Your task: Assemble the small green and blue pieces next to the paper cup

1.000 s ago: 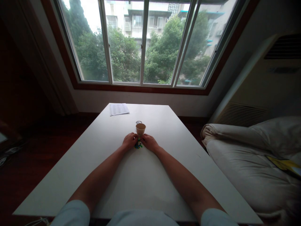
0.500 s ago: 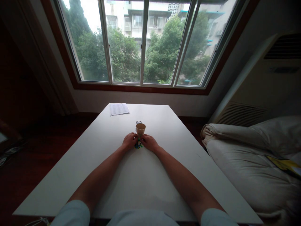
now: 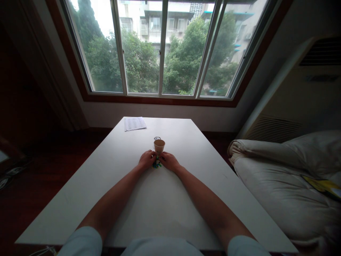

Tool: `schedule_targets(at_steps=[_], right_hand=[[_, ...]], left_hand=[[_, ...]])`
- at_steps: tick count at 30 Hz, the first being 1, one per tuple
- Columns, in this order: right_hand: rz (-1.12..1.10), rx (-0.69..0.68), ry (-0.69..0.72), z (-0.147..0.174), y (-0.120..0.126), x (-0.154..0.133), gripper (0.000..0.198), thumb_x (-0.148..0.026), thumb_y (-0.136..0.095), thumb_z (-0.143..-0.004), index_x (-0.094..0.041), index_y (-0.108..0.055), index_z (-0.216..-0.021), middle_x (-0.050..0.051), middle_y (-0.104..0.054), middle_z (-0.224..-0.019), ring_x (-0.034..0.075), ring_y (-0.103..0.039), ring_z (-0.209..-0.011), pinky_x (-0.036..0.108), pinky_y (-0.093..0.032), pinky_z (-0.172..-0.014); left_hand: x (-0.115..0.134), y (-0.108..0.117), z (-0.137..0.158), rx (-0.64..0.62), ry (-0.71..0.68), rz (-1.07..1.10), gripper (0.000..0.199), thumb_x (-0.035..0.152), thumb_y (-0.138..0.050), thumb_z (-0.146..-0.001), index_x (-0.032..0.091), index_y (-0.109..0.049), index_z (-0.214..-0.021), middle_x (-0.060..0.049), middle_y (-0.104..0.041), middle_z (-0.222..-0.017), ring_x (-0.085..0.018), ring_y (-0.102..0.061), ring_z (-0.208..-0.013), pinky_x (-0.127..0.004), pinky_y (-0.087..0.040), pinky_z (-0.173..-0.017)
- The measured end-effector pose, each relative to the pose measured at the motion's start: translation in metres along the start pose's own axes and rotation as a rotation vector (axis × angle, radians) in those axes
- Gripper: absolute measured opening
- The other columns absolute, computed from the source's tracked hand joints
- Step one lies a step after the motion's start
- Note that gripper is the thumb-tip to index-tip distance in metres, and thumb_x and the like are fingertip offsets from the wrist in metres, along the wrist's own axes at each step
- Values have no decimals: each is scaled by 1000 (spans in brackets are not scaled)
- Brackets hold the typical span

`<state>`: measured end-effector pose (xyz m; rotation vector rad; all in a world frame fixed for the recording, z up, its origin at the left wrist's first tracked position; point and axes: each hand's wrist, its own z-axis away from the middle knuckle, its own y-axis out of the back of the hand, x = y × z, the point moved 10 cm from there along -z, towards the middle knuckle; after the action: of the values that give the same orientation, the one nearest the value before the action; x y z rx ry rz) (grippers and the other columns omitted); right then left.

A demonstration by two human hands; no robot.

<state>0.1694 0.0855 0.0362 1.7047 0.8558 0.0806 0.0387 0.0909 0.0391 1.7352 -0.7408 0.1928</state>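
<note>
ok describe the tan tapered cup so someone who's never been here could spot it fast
Below the wide glass window stands a white rectangular table. On it, just beyond the bare left hand and bare right hand, sits the tan, tapered cup. Its round open mouth sets it apart from the tiny green and blue pieces on its near side.

Daylight through the sliding window point(image 3: 160, 53) leaves a pale sheen on the far tabletop point(image 3: 167, 126). The left side sinks into gloom, wide-angle stretch pulls the edges, and the small coloured pieces point(image 3: 156, 164) look soft.
</note>
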Motion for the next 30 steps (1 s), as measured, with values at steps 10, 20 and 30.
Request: schedule_targets(at_steps=[10,20,30], right_hand=[[-4,-5,0,0,-2,2,14,-27,-59,-94,-23,-71,-101,3,-69,-102,17,-62,-90,24,-43,-78],[-10,-14,-22,1,2,-1,14,-26,-59,-94,-24,-71,-100,3,-70,-103,17,-62,-90,24,-43,-78],[-10,-7,-31,1,3,-1,14,-26,-59,-93,-23,-71,-100,3,-69,-101,16,-61,-87,24,-42,-77]], left_hand=[[2,2,0,-1,6,-15,23,27,-55,-89,24,-75,-102,-5,-70,-101,-17,-63,-93,-26,-46,-81],[1,1,0,2,11,-1,23,29,-55,-90,24,-75,-101,-4,-69,-102,-18,-63,-94,-27,-46,-81],[3,2,0,-10,19,-6,23,28,-55,-90,24,-75,-101,-5,-69,-102,-18,-63,-94,-27,-47,-82]])
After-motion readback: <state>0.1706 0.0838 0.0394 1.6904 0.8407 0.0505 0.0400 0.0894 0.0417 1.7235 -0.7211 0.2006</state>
